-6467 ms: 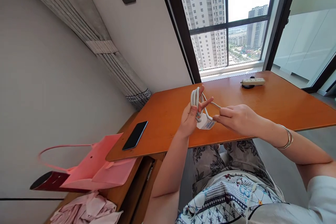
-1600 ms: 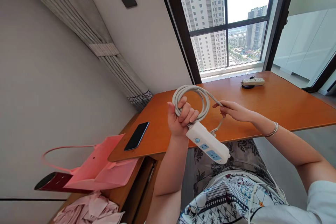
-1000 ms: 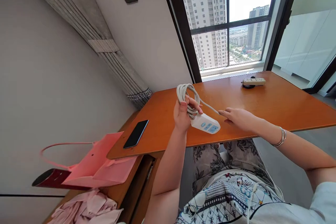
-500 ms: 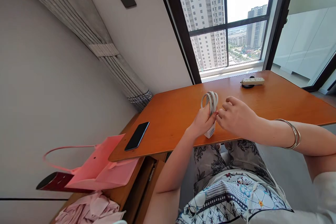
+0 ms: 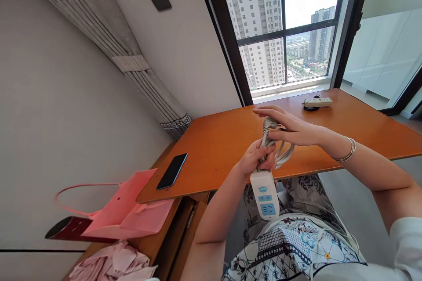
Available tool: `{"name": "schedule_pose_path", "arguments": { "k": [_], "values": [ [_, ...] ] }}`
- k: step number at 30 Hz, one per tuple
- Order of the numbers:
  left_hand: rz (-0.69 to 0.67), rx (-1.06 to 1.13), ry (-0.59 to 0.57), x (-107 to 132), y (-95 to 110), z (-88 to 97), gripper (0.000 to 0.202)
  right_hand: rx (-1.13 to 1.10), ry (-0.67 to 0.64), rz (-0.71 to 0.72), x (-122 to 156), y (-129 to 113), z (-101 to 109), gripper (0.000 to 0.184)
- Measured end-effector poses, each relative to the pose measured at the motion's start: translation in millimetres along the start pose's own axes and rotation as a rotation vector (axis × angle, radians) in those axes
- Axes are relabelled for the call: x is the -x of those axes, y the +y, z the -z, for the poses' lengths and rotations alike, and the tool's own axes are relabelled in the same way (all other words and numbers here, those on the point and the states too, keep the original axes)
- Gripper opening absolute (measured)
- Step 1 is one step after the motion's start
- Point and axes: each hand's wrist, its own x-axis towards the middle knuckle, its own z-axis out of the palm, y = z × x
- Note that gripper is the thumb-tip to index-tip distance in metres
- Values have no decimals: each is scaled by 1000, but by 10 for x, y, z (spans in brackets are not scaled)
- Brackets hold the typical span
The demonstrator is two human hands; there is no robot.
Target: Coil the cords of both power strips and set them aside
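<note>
My left hand (image 5: 255, 160) is closed round a bundle of coiled grey-white cable (image 5: 273, 147), held above the near edge of the orange table (image 5: 349, 131). The white power strip (image 5: 265, 194) with blue sockets hangs down from that hand toward my lap. My right hand (image 5: 290, 126) lies over the top of the coil with fingers stretched leftward, touching the cable; a loop of cable passes under its palm. A bangle sits on my right wrist.
A black phone (image 5: 172, 170) lies at the table's left end. A second power strip (image 5: 318, 102) rests at the far edge by the window. A pink bag (image 5: 125, 208) and pink cloth (image 5: 114, 263) lie on the lower shelf at left.
The strip has turned from standing on the table to hanging down with its sockets facing me. My right hand rose from beside the coil to lie over its top.
</note>
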Motion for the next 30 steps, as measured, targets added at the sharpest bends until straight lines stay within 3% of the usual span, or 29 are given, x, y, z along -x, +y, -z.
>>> {"name": "schedule_pose_path", "arguments": {
  "k": [3,6,9,14,19,22,25,27,28,30],
  "values": [
    [-31,144,82,-1,7,48,53,-347,107,-219,70,76,-142,63],
    [0,216,174,-14,11,125,51,-625,88,-425,109,125,-262,52],
    [38,265,195,-33,6,167,48,-787,110,-507,109,153,-332,45],
    [51,230,214,-72,12,178,41,-785,213,-535,96,175,-336,41],
    [117,200,350,-111,-15,163,35,-753,164,-610,104,237,-281,41],
    [96,268,446,-135,-43,113,36,-711,272,-581,141,329,-320,52],
    [4,358,579,-162,-27,63,40,-648,550,-557,279,442,-460,65],
    [-119,391,682,-181,7,51,42,-648,662,-620,437,490,-605,69],
    [-178,395,730,-190,24,53,43,-673,647,-669,525,496,-684,71],
    [-264,382,812,-210,47,72,41,-734,488,-731,690,460,-830,75]
  ]
}}
